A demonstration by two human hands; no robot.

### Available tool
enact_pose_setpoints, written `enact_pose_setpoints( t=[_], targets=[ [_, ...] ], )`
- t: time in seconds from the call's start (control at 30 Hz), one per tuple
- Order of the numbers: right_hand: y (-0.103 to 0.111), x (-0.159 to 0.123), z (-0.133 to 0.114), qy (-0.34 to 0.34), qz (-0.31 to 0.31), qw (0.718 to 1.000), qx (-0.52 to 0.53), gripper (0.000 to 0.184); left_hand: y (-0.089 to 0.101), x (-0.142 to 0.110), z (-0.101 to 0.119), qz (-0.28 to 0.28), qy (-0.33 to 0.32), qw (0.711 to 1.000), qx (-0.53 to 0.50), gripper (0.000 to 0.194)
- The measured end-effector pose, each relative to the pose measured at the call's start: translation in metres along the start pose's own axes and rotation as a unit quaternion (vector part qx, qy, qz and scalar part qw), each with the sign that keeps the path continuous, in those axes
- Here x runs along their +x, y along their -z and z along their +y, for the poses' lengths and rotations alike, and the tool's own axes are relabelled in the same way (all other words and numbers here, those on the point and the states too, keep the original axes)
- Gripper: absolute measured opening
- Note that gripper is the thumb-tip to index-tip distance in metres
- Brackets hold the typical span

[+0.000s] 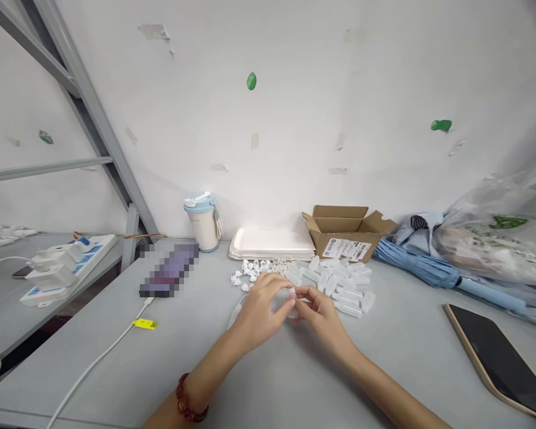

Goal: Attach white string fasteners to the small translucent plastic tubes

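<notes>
My left hand [261,310] and my right hand [322,316] meet over the table, fingertips pinched round a small translucent plastic bottle [292,311]. A whitish piece shows at its top between the fingers. Just behind my left hand lies a scatter of small white caps [250,269]. Beyond my right hand is a heap of similar clear bottles [346,283], most lying on their sides. Some thin white loops [282,266] sit between the two piles. Another clear plastic piece [234,314] is partly hidden behind my left wrist.
A stack of white trays [274,243] and an open cardboard box [346,238] stand against the wall, with a cup [203,223] to their left. A charging phone [172,271] lies left; a blue umbrella [422,265], plastic bag [495,232] and dark-screened phone [495,351] lie right.
</notes>
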State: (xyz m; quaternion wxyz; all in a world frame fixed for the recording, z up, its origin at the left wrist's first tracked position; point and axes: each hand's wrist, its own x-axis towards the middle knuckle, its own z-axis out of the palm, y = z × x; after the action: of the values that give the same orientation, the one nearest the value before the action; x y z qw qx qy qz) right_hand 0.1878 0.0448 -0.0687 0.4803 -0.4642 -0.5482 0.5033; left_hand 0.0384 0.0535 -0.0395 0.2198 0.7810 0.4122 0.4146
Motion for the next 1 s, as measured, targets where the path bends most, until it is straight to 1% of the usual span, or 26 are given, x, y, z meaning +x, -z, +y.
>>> enact_pose_setpoints(
  t=[0.03, 0.1, 0.27, 0.4, 0.5, 0.6, 0.7, 0.8, 0.83, 0.9, 1.0],
  targets=[
    [0.0, 0.0, 0.0, -0.003, 0.001, 1.0, 0.008, 0.033, 0.001, 0.0, 0.0, -0.015, -0.025, 1.0, 0.007, 0.018],
    [-0.001, 0.001, 0.001, -0.011, 0.006, 1.0, 0.02, 0.034, 0.002, -0.001, -0.001, -0.047, -0.048, 0.998, 0.018, 0.02],
    [-0.003, -0.001, -0.001, -0.032, 0.003, 0.998, 0.046, 0.031, 0.009, 0.0, -0.003, -0.103, -0.042, 0.993, 0.043, 0.032],
    [-0.007, -0.002, 0.0, -0.054, -0.01, 0.996, 0.071, 0.028, 0.016, 0.0, -0.003, -0.141, -0.052, 0.987, 0.059, 0.036],
    [-0.012, -0.003, 0.002, -0.078, -0.028, 0.993, 0.083, 0.03, 0.022, -0.001, -0.005, -0.167, -0.026, 0.984, 0.064, 0.038],
    [-0.016, -0.005, 0.004, -0.08, -0.064, 0.992, 0.073, 0.032, 0.03, -0.003, -0.009, -0.185, 0.03, 0.98, 0.065, 0.04],
    [-0.019, -0.008, 0.002, -0.042, -0.124, 0.991, -0.002, 0.028, 0.042, -0.005, -0.013, -0.205, 0.076, 0.973, 0.072, 0.038],
    [-0.02, -0.013, -0.003, 0.031, -0.15, 0.98, -0.124, 0.025, 0.058, -0.005, -0.019, -0.246, 0.111, 0.96, 0.076, 0.04],
    [-0.02, -0.015, -0.004, 0.054, -0.156, 0.974, -0.156, 0.027, 0.063, -0.005, -0.021, -0.261, 0.12, 0.955, 0.078, 0.04],
    [-0.021, -0.018, -0.005, 0.083, -0.181, 0.959, -0.2, 0.039, 0.07, -0.006, -0.027, -0.277, 0.134, 0.948, 0.077, 0.042],
    [-0.021, -0.022, -0.004, 0.115, -0.229, 0.937, -0.235, 0.056, 0.074, -0.008, -0.035, -0.281, 0.158, 0.944, 0.068, 0.044]
  ],
)
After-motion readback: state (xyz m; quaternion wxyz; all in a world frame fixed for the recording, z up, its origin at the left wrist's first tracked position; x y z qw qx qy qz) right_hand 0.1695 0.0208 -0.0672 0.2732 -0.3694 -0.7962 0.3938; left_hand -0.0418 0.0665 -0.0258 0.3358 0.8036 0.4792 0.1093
